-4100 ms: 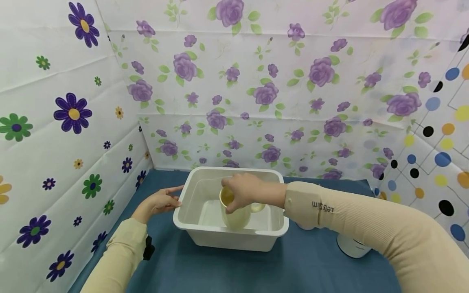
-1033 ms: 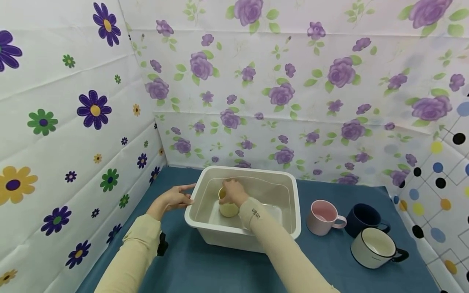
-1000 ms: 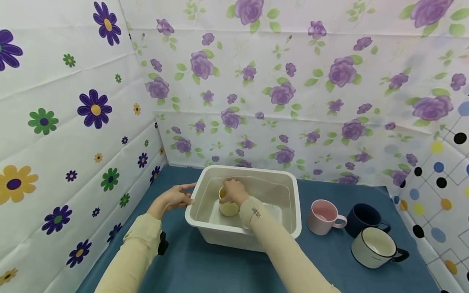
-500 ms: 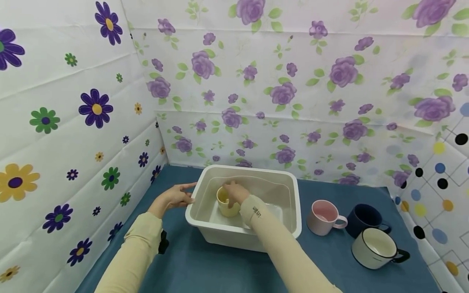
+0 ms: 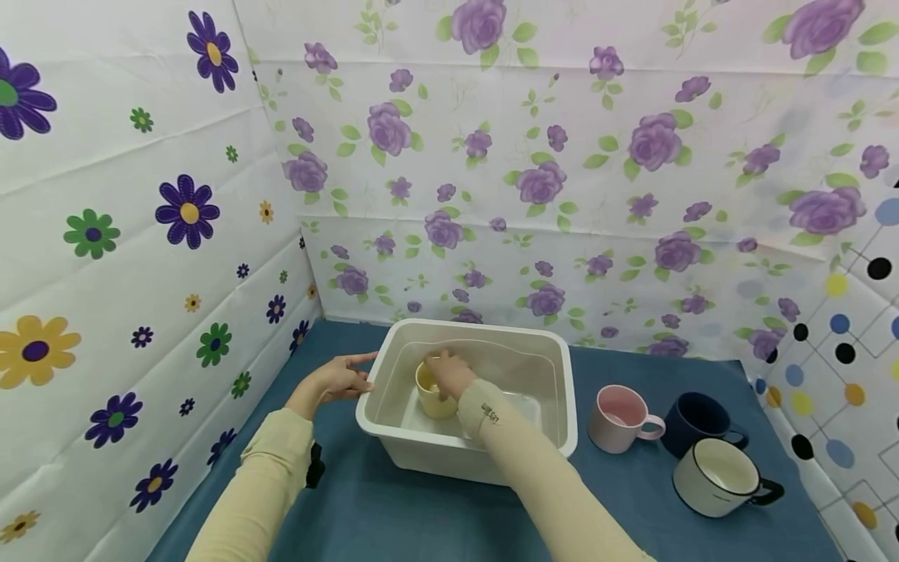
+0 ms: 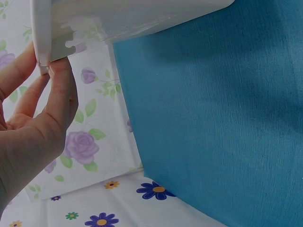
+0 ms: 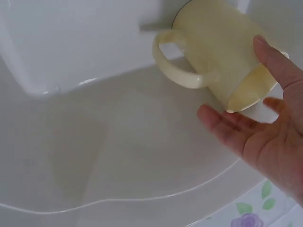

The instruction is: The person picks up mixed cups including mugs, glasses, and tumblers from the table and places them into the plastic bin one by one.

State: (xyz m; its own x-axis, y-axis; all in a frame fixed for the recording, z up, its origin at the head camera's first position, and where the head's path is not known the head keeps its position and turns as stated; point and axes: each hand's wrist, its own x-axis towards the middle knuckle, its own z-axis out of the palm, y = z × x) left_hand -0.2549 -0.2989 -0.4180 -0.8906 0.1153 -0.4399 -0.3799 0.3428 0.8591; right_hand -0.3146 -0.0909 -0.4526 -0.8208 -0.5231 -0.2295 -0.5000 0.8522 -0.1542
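Observation:
A pale yellow mug [image 5: 435, 406] stands upright in the left part of a whitish plastic basin [image 5: 485, 460]. My right hand [image 5: 450, 373] is inside the basin at the mug's rim. In the right wrist view, its thumb and fingers are spread on either side of the mouth of the mug [image 7: 213, 42], without a grip. The mug's looped handle [image 7: 175, 71] shows there, though my hand and sleeve hide it in the head view. My left hand [image 5: 337, 380] holds the basin's left rim, fingertips pinching the edge [image 6: 41, 52] in the left wrist view.
To the right of the basin, a pink mug [image 5: 614, 429], a dark blue mug [image 5: 691, 421] and a white mug with a black handle [image 5: 712, 484] stand close together on the blue tablecloth [image 5: 407, 515]. Flowered sheets [image 5: 506, 257] enclose the back and sides.
The right hand has lowered the yellow mug to the left side of the basin and loosened its fingers from it. The left hand still holds the rim. The view has swung right, revealing the other mugs.

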